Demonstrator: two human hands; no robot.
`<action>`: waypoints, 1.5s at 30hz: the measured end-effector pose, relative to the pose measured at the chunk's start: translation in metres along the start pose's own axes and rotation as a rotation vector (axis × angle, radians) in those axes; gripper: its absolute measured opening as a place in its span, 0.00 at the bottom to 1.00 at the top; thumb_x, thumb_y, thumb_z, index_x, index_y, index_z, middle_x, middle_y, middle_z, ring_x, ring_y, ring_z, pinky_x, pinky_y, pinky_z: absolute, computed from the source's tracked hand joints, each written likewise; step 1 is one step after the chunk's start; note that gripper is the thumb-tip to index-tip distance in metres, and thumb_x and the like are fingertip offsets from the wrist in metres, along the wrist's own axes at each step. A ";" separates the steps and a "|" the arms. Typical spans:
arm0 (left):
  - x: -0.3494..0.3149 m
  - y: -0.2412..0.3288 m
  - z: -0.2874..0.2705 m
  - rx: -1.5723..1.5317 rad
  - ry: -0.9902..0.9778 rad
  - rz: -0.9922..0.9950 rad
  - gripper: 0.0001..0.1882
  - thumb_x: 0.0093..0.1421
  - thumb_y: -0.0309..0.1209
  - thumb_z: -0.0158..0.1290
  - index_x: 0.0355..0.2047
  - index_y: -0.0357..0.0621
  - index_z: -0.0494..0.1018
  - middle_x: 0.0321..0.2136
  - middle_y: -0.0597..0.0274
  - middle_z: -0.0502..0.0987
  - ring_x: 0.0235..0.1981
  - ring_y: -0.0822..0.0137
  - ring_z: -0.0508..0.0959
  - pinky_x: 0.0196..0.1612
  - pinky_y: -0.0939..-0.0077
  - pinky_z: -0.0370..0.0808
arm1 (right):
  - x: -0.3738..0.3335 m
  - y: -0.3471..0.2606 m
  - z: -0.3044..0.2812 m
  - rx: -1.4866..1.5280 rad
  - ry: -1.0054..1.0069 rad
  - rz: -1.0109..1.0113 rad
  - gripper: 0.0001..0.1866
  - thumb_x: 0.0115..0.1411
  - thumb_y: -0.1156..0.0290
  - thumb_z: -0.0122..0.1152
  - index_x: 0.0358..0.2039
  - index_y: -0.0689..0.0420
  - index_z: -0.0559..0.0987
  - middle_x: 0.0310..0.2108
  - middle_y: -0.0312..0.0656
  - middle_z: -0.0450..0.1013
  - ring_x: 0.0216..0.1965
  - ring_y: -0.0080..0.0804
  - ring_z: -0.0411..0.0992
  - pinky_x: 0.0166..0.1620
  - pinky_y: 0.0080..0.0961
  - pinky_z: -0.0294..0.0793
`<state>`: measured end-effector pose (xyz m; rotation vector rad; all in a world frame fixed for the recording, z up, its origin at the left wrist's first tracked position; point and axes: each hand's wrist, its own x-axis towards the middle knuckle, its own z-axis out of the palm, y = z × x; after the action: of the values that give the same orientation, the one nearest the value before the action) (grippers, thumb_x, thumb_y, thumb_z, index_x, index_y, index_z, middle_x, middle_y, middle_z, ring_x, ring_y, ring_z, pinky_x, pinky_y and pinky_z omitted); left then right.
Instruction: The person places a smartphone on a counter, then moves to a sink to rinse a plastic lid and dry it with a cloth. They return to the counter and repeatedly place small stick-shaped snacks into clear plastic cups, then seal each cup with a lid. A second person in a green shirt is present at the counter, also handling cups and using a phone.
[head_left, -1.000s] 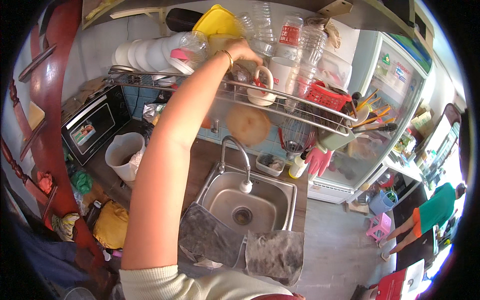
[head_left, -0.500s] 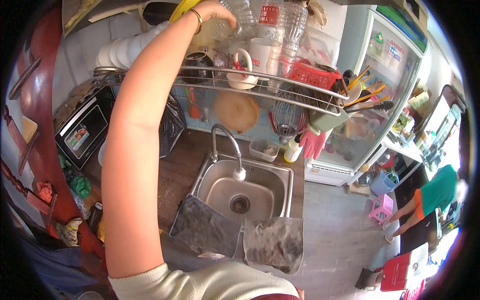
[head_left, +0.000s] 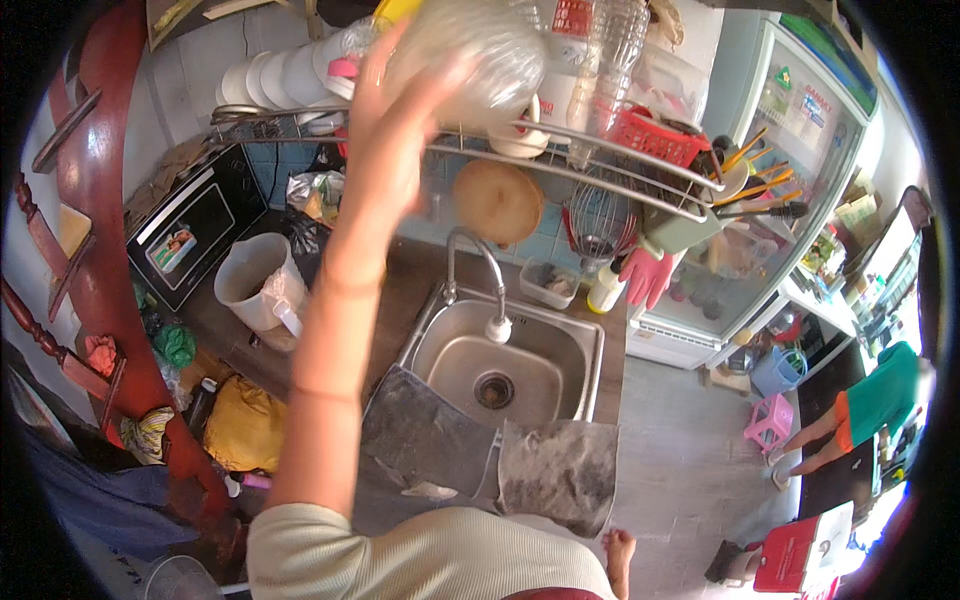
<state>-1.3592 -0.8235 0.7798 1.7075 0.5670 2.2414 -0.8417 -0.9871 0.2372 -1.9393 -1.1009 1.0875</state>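
My left hand (head_left: 392,95) is raised to the wire dish rack (head_left: 610,155) above the sink (head_left: 520,365) and grips a clear plastic container (head_left: 470,55), which is blurred by motion. The container sits in front of the rack's upper shelf, next to white plates (head_left: 285,80) and tall clear bottles (head_left: 610,40). My forearm crosses the picture from my shoulder at the lower edge. My right hand does not show.
Under the rack hang a round wooden board (head_left: 497,200), a whisk (head_left: 595,220) and pink gloves (head_left: 645,275). A white jug (head_left: 255,285) and a black oven (head_left: 190,225) stand to the left. Two grey cloths (head_left: 560,465) drape the sink's front. A person in green (head_left: 880,395) stands at right.
My left hand has come down and back from the top of the rack, now with the clear container in it. The view has shifted slightly closer to the rack.
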 end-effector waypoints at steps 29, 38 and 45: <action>-0.458 -0.094 0.022 -0.943 0.262 -1.818 0.34 0.64 0.55 0.42 0.59 0.42 0.60 0.56 0.54 0.66 0.58 0.60 0.66 0.59 0.64 0.64 | -0.055 -0.247 0.111 0.112 -0.339 -0.657 0.54 0.30 0.67 0.76 0.59 0.61 0.59 0.57 0.51 0.61 0.59 0.44 0.61 0.59 0.38 0.65; -0.502 -0.064 0.022 -0.032 0.301 -1.604 0.23 0.60 0.26 0.50 0.56 0.34 0.63 0.55 0.48 0.66 0.54 0.60 0.70 0.55 0.66 0.70 | -0.025 -0.159 0.092 -0.036 -0.369 -0.691 0.55 0.32 0.60 0.79 0.60 0.63 0.59 0.58 0.51 0.61 0.60 0.47 0.60 0.61 0.36 0.59; -0.452 -0.073 0.064 0.439 0.440 -1.093 0.20 0.60 0.22 0.47 0.54 0.34 0.65 0.54 0.53 0.68 0.57 0.63 0.67 0.61 0.69 0.61 | -0.001 -0.155 0.049 -0.086 -0.575 -0.839 0.57 0.40 0.63 0.76 0.65 0.62 0.49 0.64 0.52 0.52 0.63 0.49 0.54 0.62 0.35 0.60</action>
<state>-1.1767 -0.9464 0.3728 0.6362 1.6775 1.6589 -0.9396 -0.9138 0.3442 -0.9962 -2.0385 1.1067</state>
